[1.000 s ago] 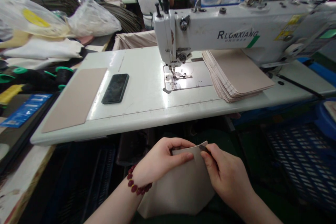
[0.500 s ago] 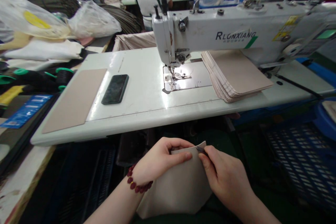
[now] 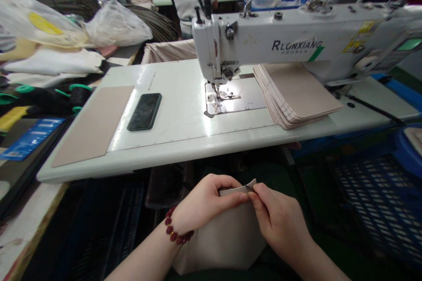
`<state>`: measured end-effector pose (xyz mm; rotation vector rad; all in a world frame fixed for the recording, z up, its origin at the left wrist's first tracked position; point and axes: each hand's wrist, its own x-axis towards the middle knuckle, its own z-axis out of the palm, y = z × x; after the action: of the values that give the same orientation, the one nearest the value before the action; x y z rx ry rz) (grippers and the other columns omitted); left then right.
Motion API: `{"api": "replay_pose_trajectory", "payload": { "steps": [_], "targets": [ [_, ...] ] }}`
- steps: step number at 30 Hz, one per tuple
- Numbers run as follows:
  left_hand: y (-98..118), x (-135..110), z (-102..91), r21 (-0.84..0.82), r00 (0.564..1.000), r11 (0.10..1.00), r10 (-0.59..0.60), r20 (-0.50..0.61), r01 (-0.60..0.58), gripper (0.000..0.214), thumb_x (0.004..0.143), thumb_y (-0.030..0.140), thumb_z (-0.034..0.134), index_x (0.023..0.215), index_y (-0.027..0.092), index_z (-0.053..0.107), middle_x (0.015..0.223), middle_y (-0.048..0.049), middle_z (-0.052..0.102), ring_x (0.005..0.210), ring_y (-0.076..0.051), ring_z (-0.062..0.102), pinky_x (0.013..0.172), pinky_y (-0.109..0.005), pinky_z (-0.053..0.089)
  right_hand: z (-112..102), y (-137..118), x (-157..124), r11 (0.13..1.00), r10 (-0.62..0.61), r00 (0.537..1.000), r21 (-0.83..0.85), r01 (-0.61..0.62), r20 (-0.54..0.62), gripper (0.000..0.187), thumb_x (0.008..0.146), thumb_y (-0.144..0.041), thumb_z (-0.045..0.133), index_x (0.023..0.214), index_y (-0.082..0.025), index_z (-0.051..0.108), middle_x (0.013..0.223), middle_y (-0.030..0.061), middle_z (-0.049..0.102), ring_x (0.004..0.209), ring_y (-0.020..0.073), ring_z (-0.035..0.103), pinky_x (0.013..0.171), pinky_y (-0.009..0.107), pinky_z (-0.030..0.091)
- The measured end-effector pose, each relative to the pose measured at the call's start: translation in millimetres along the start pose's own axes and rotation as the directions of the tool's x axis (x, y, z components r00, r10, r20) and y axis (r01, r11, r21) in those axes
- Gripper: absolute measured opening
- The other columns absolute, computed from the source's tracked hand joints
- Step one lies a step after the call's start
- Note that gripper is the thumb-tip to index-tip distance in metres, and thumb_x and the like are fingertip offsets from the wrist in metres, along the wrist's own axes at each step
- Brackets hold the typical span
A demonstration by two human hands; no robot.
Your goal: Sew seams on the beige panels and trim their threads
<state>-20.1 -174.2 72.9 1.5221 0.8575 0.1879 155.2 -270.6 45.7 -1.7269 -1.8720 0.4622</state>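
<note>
My left hand (image 3: 211, 199), with a dark red bead bracelet on its wrist, grips the upper edge of a beige fabric panel (image 3: 227, 246), thumb in front and fingers behind. The panel hangs over my lap, below the table. At its upper right corner my right hand (image 3: 280, 215) is closed in a pinch on a small dark pointed tool (image 3: 249, 188), which lies against the panel's edge beside my left thumb. Most of the tool is hidden by my fingers, so its kind cannot be made out.
A sewing machine (image 3: 280, 39) stands on the pale table (image 3: 178, 114), a stack of beige panels (image 3: 303, 92) under its arm. A phone (image 3: 144, 112) and a flat beige panel (image 3: 95, 125) lie to the left. Blue crates (image 3: 389, 202) stand low at right.
My left hand has shifted slightly right along the panel's edge, its thumb now close to the right fingertips. The right hand and the dark tool have moved a little left.
</note>
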Motion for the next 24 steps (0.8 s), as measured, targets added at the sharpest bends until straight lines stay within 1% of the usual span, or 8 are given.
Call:
{"api": "replay_pose_trajectory", "payload": {
  "steps": [3, 6, 9, 17, 21, 24],
  "targets": [
    [-0.3, -0.4, -1.3, -0.058, 1.000, 0.998, -0.013, -0.001, 0.013, 0.026, 0.087, 0.037, 0.061, 0.102, 0.019, 0.073, 0.099, -0.0021, 0.073, 0.095, -0.022, 0.064, 0.083, -0.027, 0.047, -3.8, 3.3, -1.6, 0.999, 0.039, 0.999, 0.014, -0.039, 0.003, 0.021, 0.099, -0.029, 0.038, 0.085, -0.020, 0.052, 0.069, -0.0021, 0.057, 0.060, 0.0127, 0.056, 0.056, 0.027, 0.029],
    [-1.2, -1.0, -3.1, -0.099, 0.999, 0.995, -0.033, 0.006, 0.034, 0.028, 0.087, 0.036, 0.063, 0.106, 0.019, 0.073, 0.103, -0.0022, 0.073, 0.097, -0.022, 0.064, 0.085, -0.028, 0.047, -6.6, 5.2, -3.5, 0.998, 0.057, 0.998, -0.024, -0.056, 0.009, 0.022, 0.099, -0.031, 0.039, 0.084, -0.020, 0.051, 0.069, -0.0020, 0.057, 0.061, 0.0134, 0.055, 0.056, 0.027, 0.029],
    [-1.6, -1.3, -3.2, -0.123, 0.999, 0.991, -0.045, 0.010, 0.046, 0.028, 0.086, 0.036, 0.063, 0.106, 0.019, 0.073, 0.103, -0.0028, 0.073, 0.096, -0.022, 0.065, 0.085, -0.028, 0.047, -6.6, 4.8, -4.5, 0.997, 0.054, 0.998, -0.049, -0.053, 0.015, 0.023, 0.098, -0.031, 0.039, 0.081, -0.021, 0.051, 0.069, -0.0016, 0.057, 0.060, 0.0138, 0.055, 0.056, 0.028, 0.028],
    [-2.1, -2.1, -2.1, -0.135, 0.999, 0.990, -0.049, -0.001, 0.048, 0.029, 0.085, 0.037, 0.064, 0.104, 0.019, 0.074, 0.101, -0.0033, 0.074, 0.097, -0.024, 0.064, 0.085, -0.029, 0.048, -6.6, 1.7, -3.2, 0.996, 0.036, 0.999, -0.081, -0.033, 0.024, 0.022, 0.098, -0.031, 0.040, 0.082, -0.021, 0.051, 0.069, -0.0011, 0.058, 0.060, 0.0138, 0.055, 0.056, 0.028, 0.029],
    [-3.7, -1.9, -1.7, -0.132, 0.999, 0.991, -0.038, -0.005, 0.038, 0.028, 0.086, 0.037, 0.063, 0.104, 0.018, 0.074, 0.100, -0.0034, 0.074, 0.095, -0.023, 0.064, 0.084, -0.029, 0.048, -5.1, 0.4, -4.1, 0.995, 0.036, 0.999, -0.097, -0.035, 0.009, 0.023, 0.098, -0.031, 0.039, 0.081, -0.021, 0.052, 0.069, -0.0008, 0.059, 0.059, 0.0137, 0.055, 0.055, 0.027, 0.029],
    [-6.5, -1.5, -1.2, -0.130, 0.998, 0.990, -0.056, 0.013, 0.057, 0.030, 0.087, 0.038, 0.061, 0.104, 0.017, 0.074, 0.098, -0.0039, 0.074, 0.092, -0.023, 0.065, 0.080, -0.028, 0.048, -2.5, -0.3, -5.3, 0.996, 0.030, 0.999, -0.087, -0.032, -0.020, 0.023, 0.099, -0.031, 0.038, 0.083, -0.020, 0.052, 0.069, -0.0008, 0.058, 0.060, 0.0140, 0.056, 0.055, 0.027, 0.029]
  ]
}}
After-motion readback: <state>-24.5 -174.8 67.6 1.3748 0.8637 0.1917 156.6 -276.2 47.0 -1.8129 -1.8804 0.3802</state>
